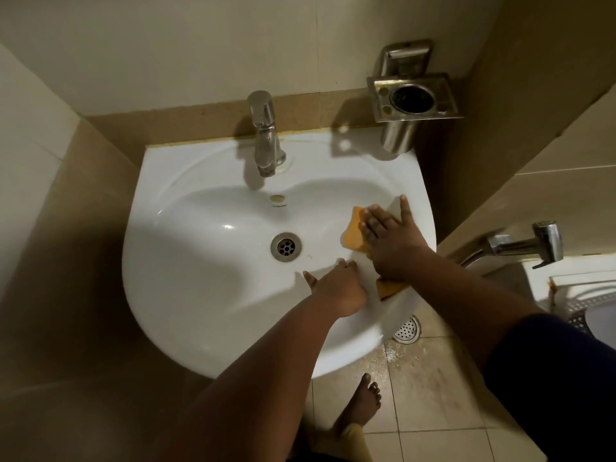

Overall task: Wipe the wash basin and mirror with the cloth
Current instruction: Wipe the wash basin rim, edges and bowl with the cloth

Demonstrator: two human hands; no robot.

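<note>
A white wash basin point(186, 295) is fixed to the tiled wall, with a steel tap point(265, 135) at its back and a round drain point(286, 247) in the bowl. An orange cloth point(355, 233) lies on the bowl's right slope. My right hand point(391, 238) lies flat on the cloth with straight, spread fingers and presses it against the basin. My left hand point(336, 285) rests on the bowl's near right side, fingers straight, touching the porcelain beside the cloth's lower end point(388, 288). No mirror is in view.
A steel tumbler holder point(411, 98) hangs on the wall above the basin's right rear corner. A steel hand sprayer point(530, 245) juts out at the right. Below are a wet tiled floor, a floor drain point(407, 330) and my bare foot point(361, 405).
</note>
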